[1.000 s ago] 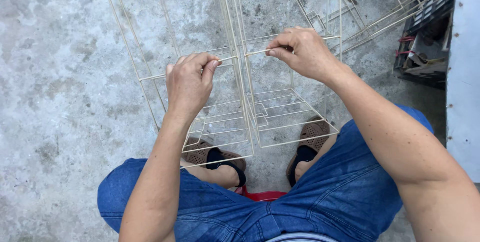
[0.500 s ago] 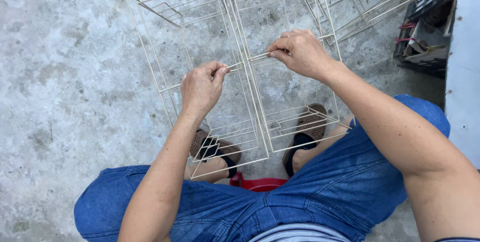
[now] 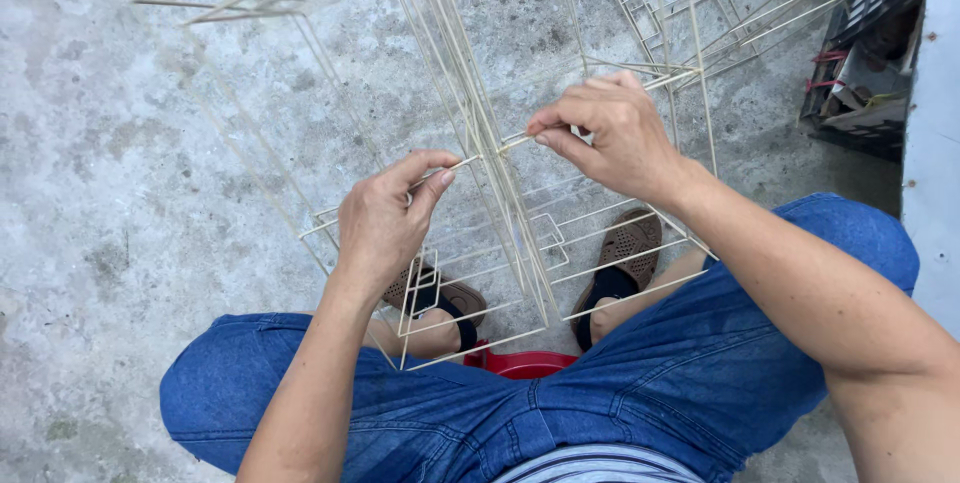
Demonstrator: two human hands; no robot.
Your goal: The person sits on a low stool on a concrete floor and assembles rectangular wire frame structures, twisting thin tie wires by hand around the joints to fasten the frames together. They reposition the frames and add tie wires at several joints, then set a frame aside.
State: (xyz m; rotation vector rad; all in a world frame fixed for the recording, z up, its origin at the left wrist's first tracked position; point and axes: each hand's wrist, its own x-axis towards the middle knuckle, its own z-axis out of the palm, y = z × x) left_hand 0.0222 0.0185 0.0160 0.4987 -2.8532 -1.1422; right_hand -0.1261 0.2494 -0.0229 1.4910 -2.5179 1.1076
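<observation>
A frame of thin pale bamboo sticks (image 3: 505, 243) stands between my knees on the concrete floor. My left hand (image 3: 385, 218) pinches a horizontal stick of the frame left of the central upright bundle. My right hand (image 3: 610, 133) pinches the same thin stick just right of that bundle, fingers closed on it. I sit in blue denim shorts with brown sandals (image 3: 625, 248) under the frame.
More bamboo stick frames (image 3: 690, 13) lie on the concrete at the top. A dark crate with red straps (image 3: 860, 63) sits at the upper right, beside a pale blue-grey panel (image 3: 935, 123). A red seat edge (image 3: 520, 363) shows between my legs.
The view has tilted and the frame sits lower and more to the left. Both hands keep their grip on the stick, and have drawn a little closer to the central bundle.
</observation>
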